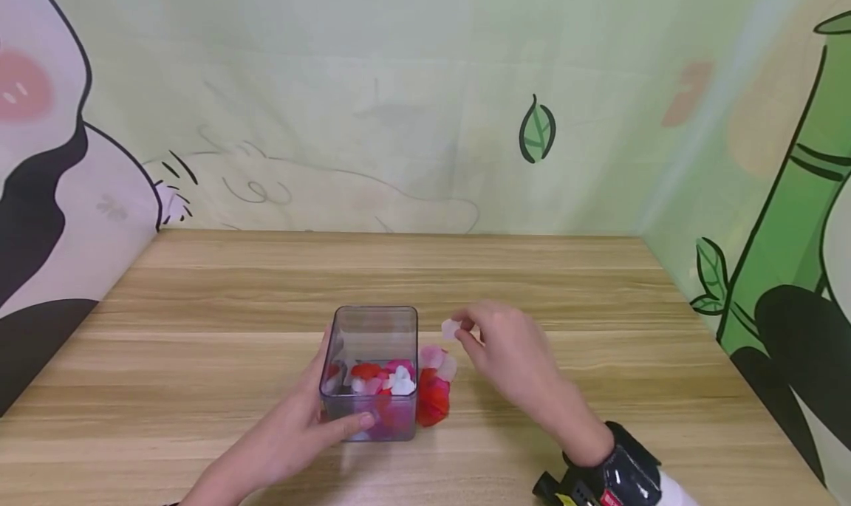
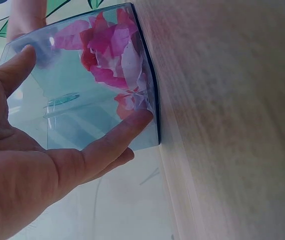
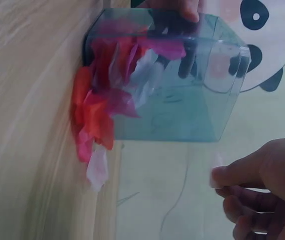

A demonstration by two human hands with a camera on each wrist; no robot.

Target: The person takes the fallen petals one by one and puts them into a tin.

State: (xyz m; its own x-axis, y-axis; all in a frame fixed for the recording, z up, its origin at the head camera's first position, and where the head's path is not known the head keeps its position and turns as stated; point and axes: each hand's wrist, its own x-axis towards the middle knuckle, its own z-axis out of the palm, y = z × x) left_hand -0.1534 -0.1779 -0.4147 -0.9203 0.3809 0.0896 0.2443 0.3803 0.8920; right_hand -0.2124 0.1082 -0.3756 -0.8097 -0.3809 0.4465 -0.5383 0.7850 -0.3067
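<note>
A clear grey-tinted plastic box stands on the wooden table, its open top facing up. Red, pink and white fabric-like petals lie in its bottom. My left hand grips the box from the left, thumb on the front wall; in the left wrist view its fingers spread along the side. To the right of the box my right hand pinches one pale petal between thumb and forefinger, raised above the table. A small heap of red and pink petals lies against the box's right wall.
The wood-grain table reaches back to a pale green backdrop printed with leaves, pandas and bamboo. A black band with a device is strapped round my right wrist.
</note>
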